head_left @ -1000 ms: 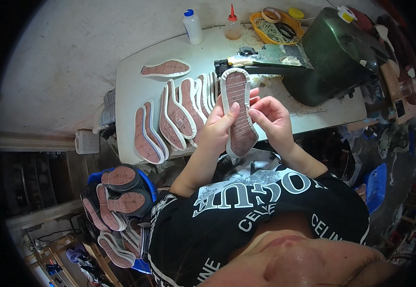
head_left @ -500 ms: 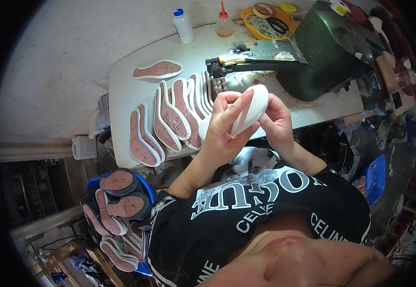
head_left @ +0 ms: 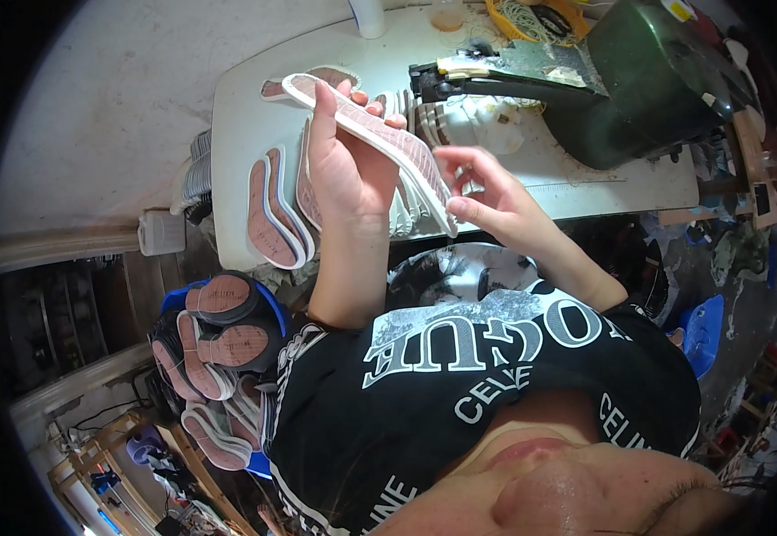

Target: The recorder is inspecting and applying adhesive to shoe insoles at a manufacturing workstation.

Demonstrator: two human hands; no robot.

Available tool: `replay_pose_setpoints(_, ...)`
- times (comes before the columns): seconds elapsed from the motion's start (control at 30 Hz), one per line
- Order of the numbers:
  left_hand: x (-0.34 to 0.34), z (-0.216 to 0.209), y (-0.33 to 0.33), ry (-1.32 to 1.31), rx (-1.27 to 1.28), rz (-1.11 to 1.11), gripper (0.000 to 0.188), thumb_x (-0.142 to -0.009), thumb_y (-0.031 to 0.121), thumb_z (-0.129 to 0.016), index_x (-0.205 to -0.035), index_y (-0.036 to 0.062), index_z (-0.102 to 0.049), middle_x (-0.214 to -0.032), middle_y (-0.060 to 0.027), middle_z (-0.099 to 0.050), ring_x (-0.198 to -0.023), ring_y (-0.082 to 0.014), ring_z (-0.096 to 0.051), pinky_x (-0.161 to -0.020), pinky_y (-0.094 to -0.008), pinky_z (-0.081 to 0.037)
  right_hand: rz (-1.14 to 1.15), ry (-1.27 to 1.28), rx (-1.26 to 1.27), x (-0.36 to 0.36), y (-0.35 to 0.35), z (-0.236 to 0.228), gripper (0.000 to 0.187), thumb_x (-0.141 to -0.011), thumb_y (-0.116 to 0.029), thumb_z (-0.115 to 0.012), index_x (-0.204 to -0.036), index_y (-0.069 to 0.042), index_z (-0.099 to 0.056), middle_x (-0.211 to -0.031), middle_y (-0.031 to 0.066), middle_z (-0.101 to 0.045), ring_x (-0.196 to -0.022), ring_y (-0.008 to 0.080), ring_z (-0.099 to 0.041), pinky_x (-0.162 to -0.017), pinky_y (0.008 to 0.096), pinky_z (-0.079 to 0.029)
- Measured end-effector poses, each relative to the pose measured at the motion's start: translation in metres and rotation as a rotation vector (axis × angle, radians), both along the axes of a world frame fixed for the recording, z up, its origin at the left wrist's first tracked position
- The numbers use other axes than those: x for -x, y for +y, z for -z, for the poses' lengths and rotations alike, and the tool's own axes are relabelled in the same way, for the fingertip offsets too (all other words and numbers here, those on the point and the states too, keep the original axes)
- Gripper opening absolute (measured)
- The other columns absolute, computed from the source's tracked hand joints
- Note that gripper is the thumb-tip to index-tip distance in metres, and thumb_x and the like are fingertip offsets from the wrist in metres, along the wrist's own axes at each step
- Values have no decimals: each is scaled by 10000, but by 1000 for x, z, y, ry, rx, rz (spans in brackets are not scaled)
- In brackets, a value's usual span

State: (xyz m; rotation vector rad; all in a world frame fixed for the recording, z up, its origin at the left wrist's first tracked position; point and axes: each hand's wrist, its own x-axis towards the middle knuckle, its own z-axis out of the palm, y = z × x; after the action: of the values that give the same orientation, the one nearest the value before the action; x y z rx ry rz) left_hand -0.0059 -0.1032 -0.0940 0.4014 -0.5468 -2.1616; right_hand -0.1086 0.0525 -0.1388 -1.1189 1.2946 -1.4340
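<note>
My left hand (head_left: 344, 170), raised over the table, is closed around a shoe insole (head_left: 386, 136). The insole is pinkish brown with a white rim and lies slantwise, with my thumb on its near edge and fingertips over the far one. By its lower right end is my right hand (head_left: 500, 198), fingers curved and apart. Its thumb tip is close to the rim; whether it touches I cannot tell. Left of my left hand, a pair of similar insoles (head_left: 272, 210) lies on the white table (head_left: 232, 116). More stand in a row behind the held one, partly hidden.
A dark green machine (head_left: 643, 89) with a long black arm (head_left: 495, 80) reaches over the table from the right. At the back are a yellow basket (head_left: 576, 31) of cord and a white bottle (head_left: 368, 18). A blue bin (head_left: 281, 313) heaped with insoles stands lower left.
The insole has turned from near edge-on to showing its brown face. My left hand has moved left and up with it. My right hand's fingers have come apart, and the view has shifted slightly.
</note>
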Motion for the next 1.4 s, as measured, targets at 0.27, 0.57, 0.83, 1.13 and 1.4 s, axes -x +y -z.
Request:
replay_pose_setpoints(0.27,-7,20,-20,99,-154,-48,505,-792,410,-724,-942,16,-446,-719,-54,-506,-738,-167,-523,-745,-349,-463,-319,-772,-52,7,-12,-17,779,-894,-338,-614,-1467,-47,-174,-933,117,-638,-629,92,-602,-599,167,-480)
replay_pose_setpoints(0.57,-11,25,-9,129,-134,34,531,-898,521,-518,-949,7,-646,-823,-88,-626,-890,-226,-589,-856,-353,-476,-361,-988,267,-1,-24,-54,563,-1019,-269,-286,-1465,11,-87,-1357,276,-420,-1131,269,-580,-917,348,-492)
replay_pose_setpoints(0.83,-6,24,0,70,88,12,482,-947,416,-501,-1218,16,-510,-1120,-137,-541,-1027,-218,-557,-890,-355,-488,-399,-793,472,-1,-32,-60,646,-994,-207,-401,-1462,28,-23,-1450,291,-268,-1323,348,-372,-1040,419,-386)
replay_pose_setpoints(1.13,-11,26,0,53,42,-68,422,-929,342,-568,-1192,15,-520,-1115,-116,-551,-1020,-196,-543,-920,-345,-471,-233,-717,428,-4,-28,-60,549,-1000,-266,-397,-1415,59,-244,-1324,299,-451,-1106,332,-591,-899,372,-507)
replay_pose_setpoints(1.4,-7,5,19,-135,225,-457,334,-907,263,-618,-1117,9,-560,-1071,-100,-625,-1012,-194,-598,-892,-340,-495,-29,-474,287,9,-18,-59,553,-998,-310,-196,-1235,112,-464,-939,274,-655,-743,289,-686,-683,323,-565)
